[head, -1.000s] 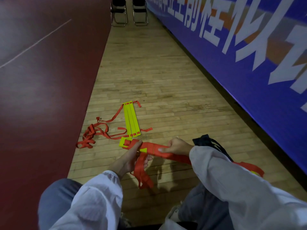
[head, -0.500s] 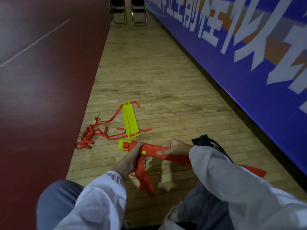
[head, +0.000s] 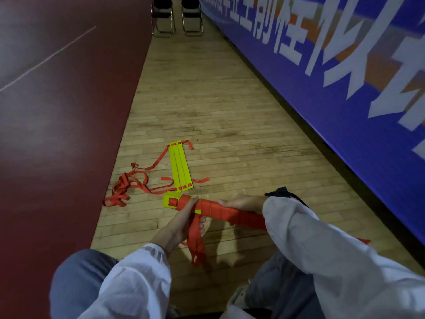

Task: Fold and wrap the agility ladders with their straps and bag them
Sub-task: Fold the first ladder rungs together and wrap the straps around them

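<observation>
I hold a folded agility ladder bundle (head: 220,210), yellow rungs wound in red strap, level above the wooden floor. My left hand (head: 184,221) grips the strap near the bundle's yellow left end, and the loose strap tail (head: 196,247) hangs below it. My right hand (head: 243,202) clasps the bundle's middle from above. A second ladder (head: 180,165), yellow rungs stacked flat, lies on the floor just beyond, with its red straps (head: 125,186) tangled to the left. A black bag (head: 284,193) shows partly behind my right sleeve.
A blue banner wall (head: 333,93) runs along the right. Dark red court flooring (head: 57,134) borders the wood strip (head: 207,100) on the left. Two folding chairs (head: 177,17) stand at the far end. My knees are at the bottom of the view.
My left hand has pulled the strap further round the bundle's left end, and the hanging tail has swung slightly. The ladder on the floor has not moved.
</observation>
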